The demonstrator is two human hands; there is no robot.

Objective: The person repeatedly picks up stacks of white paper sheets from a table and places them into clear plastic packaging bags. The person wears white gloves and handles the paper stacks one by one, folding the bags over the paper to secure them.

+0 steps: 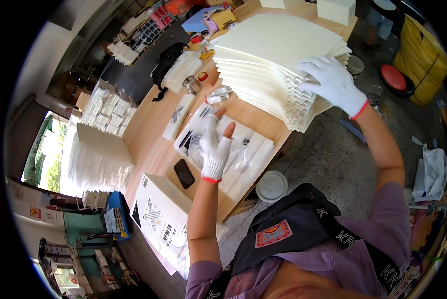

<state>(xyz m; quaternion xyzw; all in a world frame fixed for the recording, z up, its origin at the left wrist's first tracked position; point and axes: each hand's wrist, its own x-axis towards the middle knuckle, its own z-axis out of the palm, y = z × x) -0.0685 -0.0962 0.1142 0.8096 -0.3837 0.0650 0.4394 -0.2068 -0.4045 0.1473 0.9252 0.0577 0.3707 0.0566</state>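
Both my hands wear white knitted gloves with red cuffs. My right hand (331, 83) rests at the right corner of a tall stack of cream paper (283, 42), whose sheets are fanned into stepped bundles. Its fingers are stretched out and apart, and no sheet shows clearly between them. My left hand (215, 149) hovers over printed clear plastic bags (246, 154) lying flat near the table's front edge. Bare tips of the thumb and a finger stick out of that glove, spread apart, with nothing held. Whether it touches the plastic, I cannot tell.
On the wooden table (151, 134) lie a black phone (183, 174), a spare glove (218, 94) and a metal tin (191, 84). A wrapped paper pack (161, 214) stands front left, beyond it a tall paper stack (101, 157). A lidded bucket (272, 186) is on the floor.
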